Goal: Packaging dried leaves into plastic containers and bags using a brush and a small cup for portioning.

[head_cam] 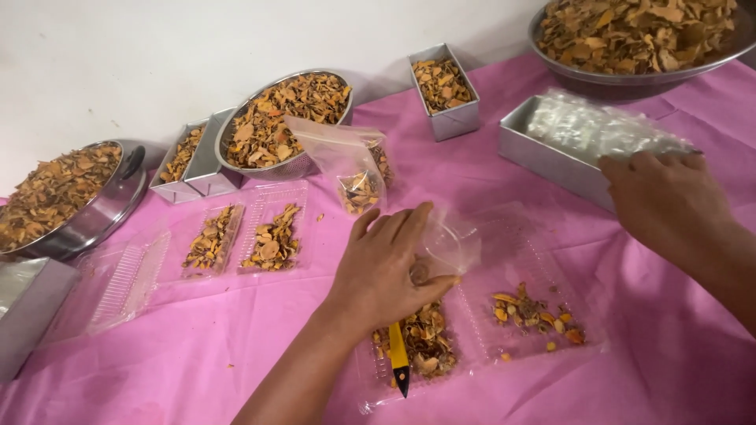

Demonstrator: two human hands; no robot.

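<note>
Two bare hands over a pink tablecloth (pixel 197 354): the left hand (pixel 390 267), fingers curled nearly closed, pinches a small clear plastic bag (pixel 449 244) and rests above a clear plastic clamshell tray (pixel 512 252) of dried orange-brown chips, a yellow-handled tool (pixel 399 358) (black-tipped) just below its palm. Right hand (pixel 665 201), fingers loosely spread, lies flat on a stack of clear plastic bags (pixel 591 126) in a rectangular metal tin (pixel 543 161), gripping nothing visibly.
</note>
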